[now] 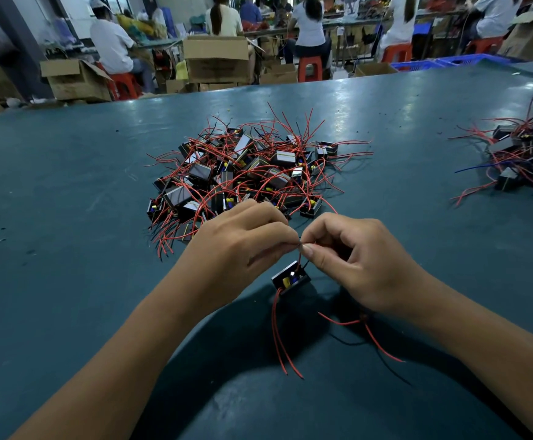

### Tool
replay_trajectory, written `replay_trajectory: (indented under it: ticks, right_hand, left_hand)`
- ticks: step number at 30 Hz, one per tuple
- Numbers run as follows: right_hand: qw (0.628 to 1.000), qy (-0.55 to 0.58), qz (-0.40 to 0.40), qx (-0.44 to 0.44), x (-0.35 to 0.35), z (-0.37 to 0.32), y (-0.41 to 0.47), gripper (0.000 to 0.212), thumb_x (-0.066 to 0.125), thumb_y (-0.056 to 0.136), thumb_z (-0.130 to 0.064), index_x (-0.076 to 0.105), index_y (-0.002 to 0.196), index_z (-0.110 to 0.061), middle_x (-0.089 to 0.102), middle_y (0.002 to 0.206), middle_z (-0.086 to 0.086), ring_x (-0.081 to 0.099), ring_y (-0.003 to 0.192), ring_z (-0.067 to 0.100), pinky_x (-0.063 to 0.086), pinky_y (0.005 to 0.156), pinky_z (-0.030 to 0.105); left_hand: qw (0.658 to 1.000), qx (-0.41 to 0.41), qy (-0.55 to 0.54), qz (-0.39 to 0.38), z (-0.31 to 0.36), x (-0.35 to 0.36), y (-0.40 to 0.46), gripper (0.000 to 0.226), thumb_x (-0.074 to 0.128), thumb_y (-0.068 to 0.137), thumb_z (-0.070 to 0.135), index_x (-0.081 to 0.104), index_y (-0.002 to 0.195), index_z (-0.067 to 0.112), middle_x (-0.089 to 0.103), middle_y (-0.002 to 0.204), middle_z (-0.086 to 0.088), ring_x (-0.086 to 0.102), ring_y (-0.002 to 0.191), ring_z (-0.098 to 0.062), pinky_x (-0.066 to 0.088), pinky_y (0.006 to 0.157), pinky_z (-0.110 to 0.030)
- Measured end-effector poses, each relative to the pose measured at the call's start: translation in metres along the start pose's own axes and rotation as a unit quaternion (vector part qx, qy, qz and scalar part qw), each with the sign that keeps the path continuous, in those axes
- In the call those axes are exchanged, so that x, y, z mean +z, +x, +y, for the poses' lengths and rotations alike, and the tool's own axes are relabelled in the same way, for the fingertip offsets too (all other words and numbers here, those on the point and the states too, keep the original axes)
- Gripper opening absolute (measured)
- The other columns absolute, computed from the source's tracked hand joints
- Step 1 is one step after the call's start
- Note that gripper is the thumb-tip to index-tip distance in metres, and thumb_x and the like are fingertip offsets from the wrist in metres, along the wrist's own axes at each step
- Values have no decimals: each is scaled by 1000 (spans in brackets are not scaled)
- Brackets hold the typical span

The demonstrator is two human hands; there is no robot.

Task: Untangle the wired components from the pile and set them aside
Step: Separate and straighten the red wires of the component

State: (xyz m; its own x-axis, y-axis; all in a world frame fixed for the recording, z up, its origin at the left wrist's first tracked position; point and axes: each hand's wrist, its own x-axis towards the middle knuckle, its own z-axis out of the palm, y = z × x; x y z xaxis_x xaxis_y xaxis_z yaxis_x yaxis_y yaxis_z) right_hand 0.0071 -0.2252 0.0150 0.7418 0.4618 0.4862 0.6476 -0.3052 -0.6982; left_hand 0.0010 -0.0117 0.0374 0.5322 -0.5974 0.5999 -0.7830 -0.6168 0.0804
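A tangled pile (242, 173) of small black box components with red and black wires lies on the teal table, just beyond my hands. One black component (290, 277) hangs below my fingers, with red wires (277, 338) trailing down toward me. My left hand (236, 249) and my right hand (354, 262) meet above it, and each pinches its thin wires between thumb and fingertips. More red wire (376, 341) trails under my right wrist.
A second heap of the same wired components (525, 157) sits at the table's right edge. The teal table (68, 217) spreads wide on both sides. Beyond its far edge are cardboard boxes (217, 58), red stools and seated people at benches.
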Motion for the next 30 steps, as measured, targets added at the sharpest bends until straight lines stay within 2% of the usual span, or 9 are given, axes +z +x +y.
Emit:
replay_trajectory:
  ticks: [4, 13, 19, 23, 26, 30]
  right_hand:
    - [1000, 6, -3, 4, 0, -1, 0, 8, 64, 92, -18, 62, 85, -22, 46, 58, -12, 38, 50, 3, 30, 53, 9]
    - [1000, 13, -8, 10, 1, -1, 0, 9, 64, 91, -17, 62, 86, -24, 46, 58, -13, 38, 50, 1, 30, 53, 8]
    - [1000, 6, -4, 2, 1, -2, 0, 8, 64, 92, -19, 61, 85, -23, 47, 59, -13, 38, 50, 3, 31, 53, 8]
    - [1000, 8, -3, 3, 1, -2, 0, 7, 64, 92, -20, 62, 85, -19, 46, 57, -14, 38, 49, 3, 30, 53, 8]
    - [1000, 13, -4, 7, 2, -1, 1, 7, 64, 92, -19, 62, 86, -18, 46, 57, -13, 38, 49, 3, 30, 53, 8]
    - [1000, 9, -7, 7, 3, -2, 1, 7, 64, 92, -18, 63, 85, -17, 47, 58, -12, 38, 49, 3, 31, 53, 9]
  left_hand:
    - [999, 20, 27, -18, 2, -4, 1, 21, 56, 100, 19, 73, 98, 7, 66, 96, -5, 59, 84, -26, 49, 70, -37]
    - [999, 30, 16, -22, 1, -3, 1, 21, 56, 99, 16, 72, 97, 3, 65, 95, -8, 57, 83, -27, 48, 71, -35]
    - [998, -24, -57, -32, 3, -1, -1, 9, 63, 96, 7, 70, 98, 2, 62, 95, -7, 58, 89, -25, 49, 76, -38]
    - [996, -34, -68, -44, 3, -2, -1, 13, 61, 96, 9, 70, 101, 2, 62, 98, -7, 58, 90, -21, 47, 79, -29]
    - [996, -35, -70, -51, 3, -3, -2, 14, 59, 97, 10, 69, 102, 1, 62, 99, -7, 57, 89, -18, 45, 77, -25]
    - [995, -38, -83, -50, 6, -3, -1, 12, 60, 95, 6, 70, 98, 1, 62, 94, -6, 57, 82, -16, 47, 72, -29]
